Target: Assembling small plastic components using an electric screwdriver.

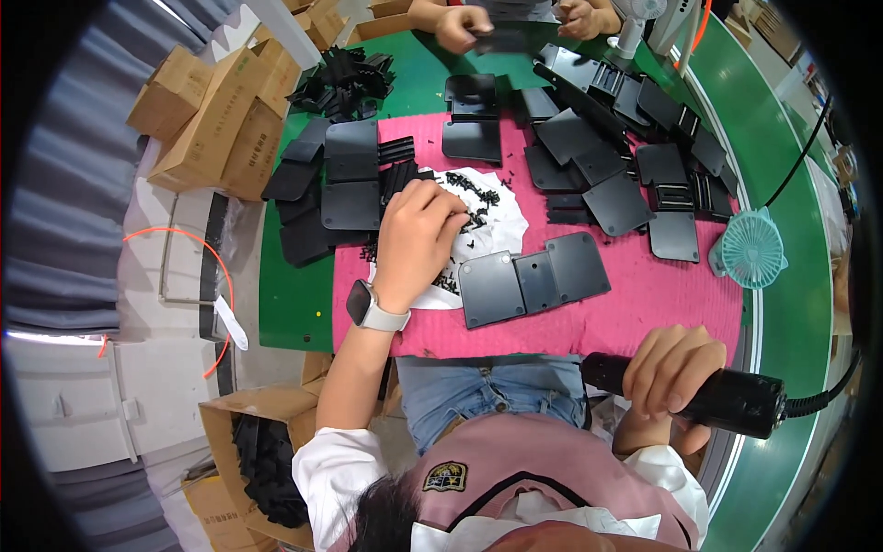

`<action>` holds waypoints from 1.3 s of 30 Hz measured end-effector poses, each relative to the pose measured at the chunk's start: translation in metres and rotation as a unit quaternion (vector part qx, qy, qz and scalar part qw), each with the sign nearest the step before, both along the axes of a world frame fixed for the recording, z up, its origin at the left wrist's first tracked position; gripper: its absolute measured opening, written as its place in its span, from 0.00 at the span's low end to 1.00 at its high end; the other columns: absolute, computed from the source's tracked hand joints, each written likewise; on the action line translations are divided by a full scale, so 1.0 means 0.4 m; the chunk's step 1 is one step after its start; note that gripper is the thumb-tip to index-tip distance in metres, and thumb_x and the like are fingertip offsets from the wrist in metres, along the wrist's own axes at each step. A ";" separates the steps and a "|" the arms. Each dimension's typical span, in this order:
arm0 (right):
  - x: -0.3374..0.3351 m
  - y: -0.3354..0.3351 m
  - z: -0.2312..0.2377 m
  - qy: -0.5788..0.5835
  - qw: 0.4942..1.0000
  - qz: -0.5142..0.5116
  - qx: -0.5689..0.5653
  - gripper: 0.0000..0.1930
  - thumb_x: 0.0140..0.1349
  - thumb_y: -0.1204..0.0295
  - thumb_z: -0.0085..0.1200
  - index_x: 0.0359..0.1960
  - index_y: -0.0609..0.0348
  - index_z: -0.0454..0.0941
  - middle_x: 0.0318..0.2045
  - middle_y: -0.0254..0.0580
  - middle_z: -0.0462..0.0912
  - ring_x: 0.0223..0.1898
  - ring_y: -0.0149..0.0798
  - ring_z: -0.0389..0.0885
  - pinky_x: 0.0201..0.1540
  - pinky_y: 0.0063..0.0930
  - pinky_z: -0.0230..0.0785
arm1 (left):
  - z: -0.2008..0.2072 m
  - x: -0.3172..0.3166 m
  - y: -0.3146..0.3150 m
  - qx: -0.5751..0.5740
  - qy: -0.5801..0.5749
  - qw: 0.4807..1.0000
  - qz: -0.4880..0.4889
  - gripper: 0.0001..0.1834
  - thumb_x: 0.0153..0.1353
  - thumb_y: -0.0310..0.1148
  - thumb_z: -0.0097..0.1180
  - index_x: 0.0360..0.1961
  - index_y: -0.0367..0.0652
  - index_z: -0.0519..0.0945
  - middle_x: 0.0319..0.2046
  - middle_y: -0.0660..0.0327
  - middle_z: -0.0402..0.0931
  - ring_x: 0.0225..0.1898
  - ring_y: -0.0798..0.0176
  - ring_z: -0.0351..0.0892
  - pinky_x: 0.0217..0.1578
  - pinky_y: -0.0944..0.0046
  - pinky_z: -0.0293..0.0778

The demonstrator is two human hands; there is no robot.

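My left hand [425, 230], with a watch on its wrist, reaches over a white cloth [509, 225] strewn with small black screws [480, 193]. Its fingers are curled together, fingertips down among the screws; whatever they pinch is too small to make out. To the right, past the table's front edge, my right hand [674, 370] is wrapped round a black corded electric screwdriver [743, 403], which lies nearly level. In front of me a black assembly [538, 279] of two flat plates joined by a middle piece rests on the pink mat [644, 317].
Stacked black plates [351, 179] stand left of the cloth, with a larger pile [616, 202] at right beside a teal fan [750, 248]. A similar assembly [472, 140] lies beyond the cloth. Across the green table, a co-worker's hands [464, 29] handle a blurred dark part. Cardboard boxes [221, 120] sit left.
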State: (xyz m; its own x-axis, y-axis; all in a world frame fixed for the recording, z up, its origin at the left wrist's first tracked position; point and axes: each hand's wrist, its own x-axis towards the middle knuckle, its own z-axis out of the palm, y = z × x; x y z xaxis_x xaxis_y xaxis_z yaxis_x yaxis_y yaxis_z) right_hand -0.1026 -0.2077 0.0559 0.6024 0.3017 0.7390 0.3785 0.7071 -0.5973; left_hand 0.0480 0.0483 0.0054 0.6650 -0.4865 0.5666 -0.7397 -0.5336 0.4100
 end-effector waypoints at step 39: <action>0.189 0.124 0.127 -0.097 0.977 -0.189 0.036 0.22 0.56 0.51 0.56 0.41 0.52 0.64 0.16 0.24 0.72 0.14 0.24 0.72 0.26 0.20 0.67 | 0.032 -0.082 -0.037 -0.370 0.460 0.742 -0.317 0.11 0.66 0.34 0.46 0.33 0.36 0.70 0.30 0.61 0.69 0.30 0.70 0.68 0.34 0.70 0.67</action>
State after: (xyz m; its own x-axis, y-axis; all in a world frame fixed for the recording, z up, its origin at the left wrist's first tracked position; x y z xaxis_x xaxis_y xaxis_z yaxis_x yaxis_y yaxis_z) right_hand -0.0270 -0.1582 0.1066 0.5080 0.0283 0.8609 0.7208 0.5332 -0.4429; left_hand 0.0150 0.0336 0.0183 0.7069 -0.6488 0.2817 0.0293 0.4248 0.9048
